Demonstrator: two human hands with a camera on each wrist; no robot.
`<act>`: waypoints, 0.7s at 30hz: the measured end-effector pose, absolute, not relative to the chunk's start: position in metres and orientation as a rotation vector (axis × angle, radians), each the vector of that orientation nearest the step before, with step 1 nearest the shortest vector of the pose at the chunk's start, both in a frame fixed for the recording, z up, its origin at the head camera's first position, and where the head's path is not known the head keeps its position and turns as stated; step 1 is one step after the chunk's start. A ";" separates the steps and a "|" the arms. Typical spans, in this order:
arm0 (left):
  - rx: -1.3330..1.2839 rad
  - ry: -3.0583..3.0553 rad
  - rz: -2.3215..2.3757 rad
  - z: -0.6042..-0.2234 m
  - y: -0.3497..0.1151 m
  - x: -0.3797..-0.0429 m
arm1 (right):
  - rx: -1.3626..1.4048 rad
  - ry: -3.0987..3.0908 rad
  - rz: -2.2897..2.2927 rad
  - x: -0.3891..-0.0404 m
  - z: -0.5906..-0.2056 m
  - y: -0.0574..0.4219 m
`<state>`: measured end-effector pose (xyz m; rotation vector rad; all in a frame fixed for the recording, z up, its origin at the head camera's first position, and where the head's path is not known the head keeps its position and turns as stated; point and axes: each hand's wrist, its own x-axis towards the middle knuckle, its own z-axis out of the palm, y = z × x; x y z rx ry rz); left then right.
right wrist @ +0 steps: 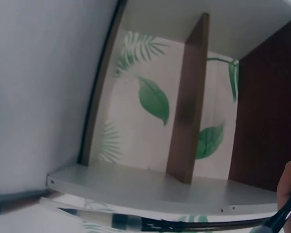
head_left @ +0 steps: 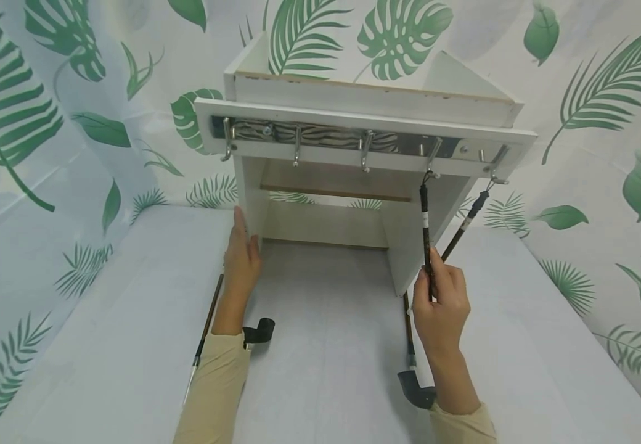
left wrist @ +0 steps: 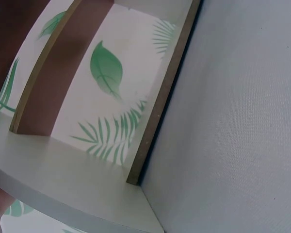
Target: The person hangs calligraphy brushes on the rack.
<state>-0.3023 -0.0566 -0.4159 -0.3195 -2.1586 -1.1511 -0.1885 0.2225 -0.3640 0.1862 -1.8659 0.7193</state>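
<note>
My right hand [head_left: 442, 302] pinches a dark calligraphy brush [head_left: 425, 222] by its handle. The brush's cord loop is at the fourth hook [head_left: 434, 154]; whether it is fully over the hook I cannot tell. A second brush [head_left: 467, 219] hangs slanting from the rightmost hook, passing behind the right hand. With fingers straight, my left hand [head_left: 240, 259] rests against the left side panel [head_left: 251, 185] of a small white shelf unit. In the right wrist view, a brush with a pale tip [right wrist: 99, 218] runs along the bottom.
The hook rail [head_left: 320, 139] spans the unit's top front. Another brush [head_left: 212, 308] lies left of the left arm, and a brown stick [head_left: 409, 330] lies left of the right hand. Black tube-like objects [head_left: 259, 331] sit beside both wrists. The table [head_left: 326, 345] is white; leaf-patterned sheeting [head_left: 587, 111] surrounds it.
</note>
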 end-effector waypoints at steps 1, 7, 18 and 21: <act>-0.321 -2.153 -1.146 -0.416 -0.057 -0.302 | 0.189 -1.864 0.731 -0.189 -0.366 0.221; -0.329 -2.137 -1.128 -0.417 -0.057 -0.303 | 0.221 -1.841 0.780 -0.194 -0.374 0.214; -0.315 -2.160 -1.123 -0.417 -0.057 -0.303 | 0.285 -1.747 0.855 -0.200 -0.389 0.205; -0.314 -2.159 -1.121 -0.416 -0.057 -0.302 | 0.292 -1.744 0.861 -0.202 -0.391 0.206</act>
